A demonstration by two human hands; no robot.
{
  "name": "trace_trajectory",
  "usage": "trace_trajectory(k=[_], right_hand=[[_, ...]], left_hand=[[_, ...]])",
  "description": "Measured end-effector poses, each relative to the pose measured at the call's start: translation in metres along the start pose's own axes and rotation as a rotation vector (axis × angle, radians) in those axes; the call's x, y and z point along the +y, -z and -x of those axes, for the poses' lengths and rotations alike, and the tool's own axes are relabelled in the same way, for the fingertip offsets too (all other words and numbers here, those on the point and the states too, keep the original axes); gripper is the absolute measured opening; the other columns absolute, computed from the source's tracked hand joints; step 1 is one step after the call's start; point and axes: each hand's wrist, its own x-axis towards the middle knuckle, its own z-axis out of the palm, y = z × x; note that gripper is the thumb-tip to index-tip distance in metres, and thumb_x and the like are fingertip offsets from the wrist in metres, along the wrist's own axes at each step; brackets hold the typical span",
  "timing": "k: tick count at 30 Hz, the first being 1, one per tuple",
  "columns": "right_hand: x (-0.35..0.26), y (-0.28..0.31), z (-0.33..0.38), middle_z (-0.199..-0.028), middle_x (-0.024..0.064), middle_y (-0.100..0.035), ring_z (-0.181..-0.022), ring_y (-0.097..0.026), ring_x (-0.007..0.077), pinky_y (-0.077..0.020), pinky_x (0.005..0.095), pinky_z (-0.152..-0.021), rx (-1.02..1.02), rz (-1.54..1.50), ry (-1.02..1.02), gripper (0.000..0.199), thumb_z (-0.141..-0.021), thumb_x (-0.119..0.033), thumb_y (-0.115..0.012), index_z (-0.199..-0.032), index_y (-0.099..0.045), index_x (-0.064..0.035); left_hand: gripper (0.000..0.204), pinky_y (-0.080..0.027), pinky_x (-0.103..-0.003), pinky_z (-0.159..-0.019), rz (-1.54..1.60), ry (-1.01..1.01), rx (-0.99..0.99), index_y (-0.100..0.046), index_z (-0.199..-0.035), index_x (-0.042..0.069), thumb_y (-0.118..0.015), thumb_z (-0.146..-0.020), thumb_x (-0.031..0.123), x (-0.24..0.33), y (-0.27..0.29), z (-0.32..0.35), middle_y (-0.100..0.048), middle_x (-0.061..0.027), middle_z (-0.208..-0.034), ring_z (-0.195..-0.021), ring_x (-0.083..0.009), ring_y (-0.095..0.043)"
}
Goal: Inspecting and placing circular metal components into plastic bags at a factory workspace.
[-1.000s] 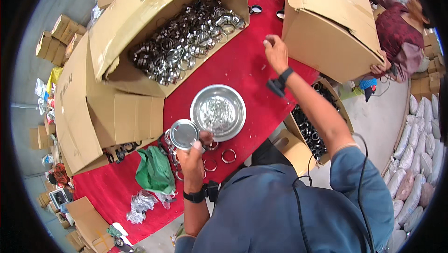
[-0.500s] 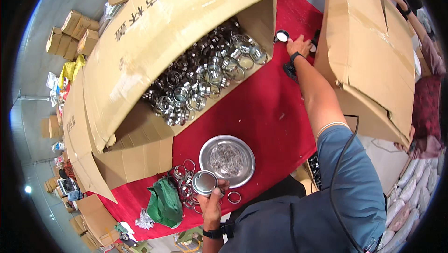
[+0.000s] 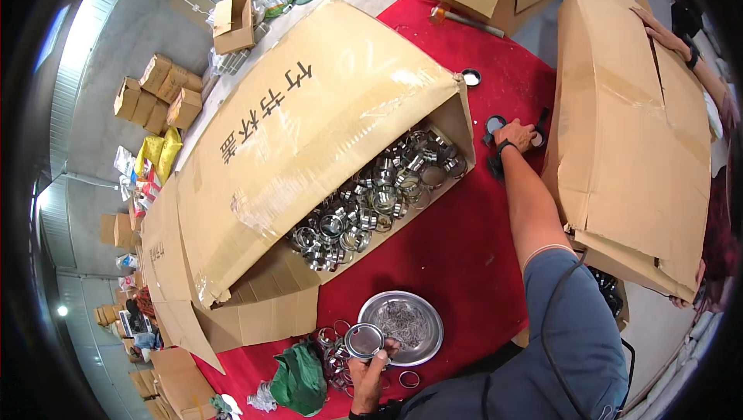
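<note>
In my left hand [image 3: 370, 373] is a round silver metal lid [image 3: 364, 339], gripped at its edge by thumb and fingers. It is held over the near left rim of a round steel dish [image 3: 439, 335], which holds a heap of small thin clear or silvery pieces [image 3: 404, 322]. Farther off, my right hand [image 3: 517, 135] reaches to the red cloth, its fingers apart and bent over black-rimmed round pieces [image 3: 536, 140]. Whether the fingertips grip one is unclear. A black round cap [image 3: 494, 124] lies just left of that hand. Metal rings [image 3: 334, 360] lie beside the dish.
A large tipped carton [image 3: 263, 157] spills many shiny metal lids [image 3: 383, 199] toward its open side. Another big carton [image 3: 635, 133] stands at the right, with another person's hand [image 3: 664, 33] on it. A green bag [image 3: 299, 380] lies near left on the red cloth [image 3: 464, 253].
The view has shifted, so the table appears lower and more of its far end shows. My left hand still holds the lid; my right hand stays by the black pieces.
</note>
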Motion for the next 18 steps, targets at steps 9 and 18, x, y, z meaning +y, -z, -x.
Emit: trace_trajectory(k=[9,18], right_hand=[[0.028,-0.021,0.028,-0.120,0.0221,-0.059,-0.120,-0.055,0.0398,-0.0501,0.0498,-0.098,0.118,-0.116,0.074,0.025,-0.087,-0.014,-0.067,-0.109,-0.071,-0.0024],[0.119,-0.023,0.159,-0.106,0.0184,-0.058,-0.104,-0.057,0.0413,-0.0484,0.0523,-0.092,0.137,-0.337,0.472,0.018,-0.084,-0.008,-0.067,-0.101,-0.063,-0.0055]], left_hand=[[0.028,-0.056,-0.035,-0.090,-0.018,-0.009,-0.069,-0.069,-0.114,-0.006,-0.063,-0.096,0.015,0.006,-0.011,-0.006,-0.075,-0.0151,-0.105,-0.098,-0.0222,-0.072],[0.033,-0.057,-0.038,-0.091,0.003,-0.129,-0.070,-0.069,-0.112,-0.006,-0.066,-0.096,0.022,-0.003,0.005,0.019,-0.075,-0.0162,-0.102,-0.096,-0.0247,-0.073]])
